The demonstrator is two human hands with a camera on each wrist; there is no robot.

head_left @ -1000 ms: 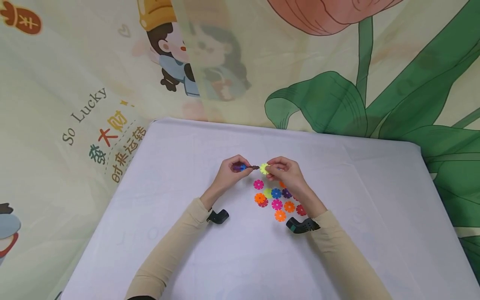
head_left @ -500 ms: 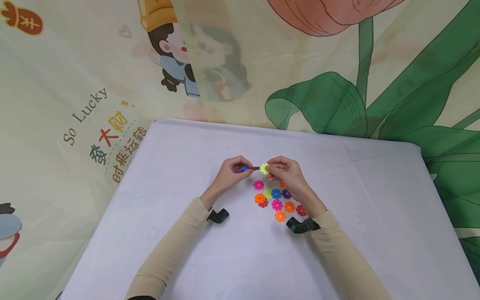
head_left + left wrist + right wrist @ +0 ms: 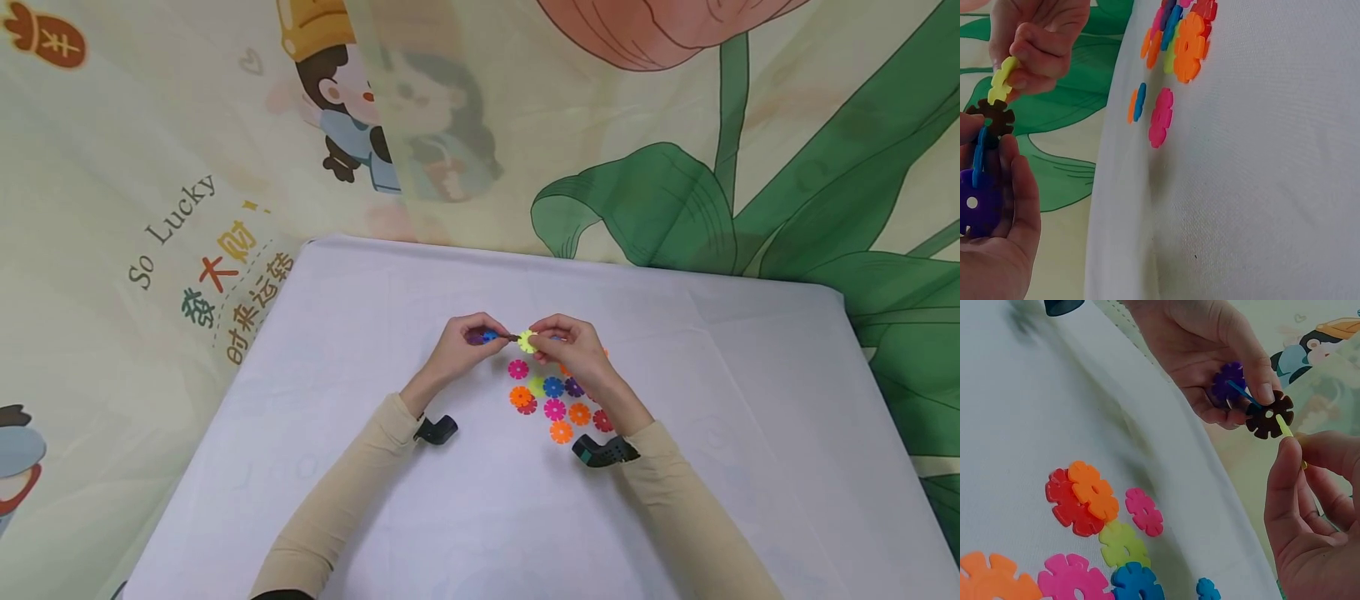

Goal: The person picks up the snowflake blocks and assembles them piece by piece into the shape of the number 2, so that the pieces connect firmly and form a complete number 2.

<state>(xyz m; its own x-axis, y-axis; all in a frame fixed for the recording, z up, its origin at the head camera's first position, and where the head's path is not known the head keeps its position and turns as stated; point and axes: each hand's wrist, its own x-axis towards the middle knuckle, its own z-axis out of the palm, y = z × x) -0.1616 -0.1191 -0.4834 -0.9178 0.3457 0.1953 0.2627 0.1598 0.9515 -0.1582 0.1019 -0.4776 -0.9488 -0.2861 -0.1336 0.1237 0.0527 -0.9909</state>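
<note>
Three slotted snowflake discs form a short chain in my left hand (image 3: 465,343): a purple disc (image 3: 988,206), a blue disc (image 3: 980,157) and a brown disc (image 3: 1270,415). The left thumb and fingers grip the chain near the brown end, with the purple disc lying against the palm. My right hand (image 3: 576,347) pinches a yellow disc (image 3: 527,341) between thumb and fingertip. In both wrist views the yellow disc's edge meets the brown disc's rim at an angle. How deep it sits in the slot cannot be told.
Several loose discs lie on the white-covered table (image 3: 375,500) below the hands. Among them are a pink disc (image 3: 518,369), an orange disc (image 3: 561,432), a blue disc (image 3: 553,387) and a red disc (image 3: 1072,503). A printed cloth (image 3: 637,125) hangs behind the table.
The yellow disc has shifted slightly left and down, closing the small gap to the brown disc. Both hands otherwise stay nearly in place, and the loose discs have not moved.
</note>
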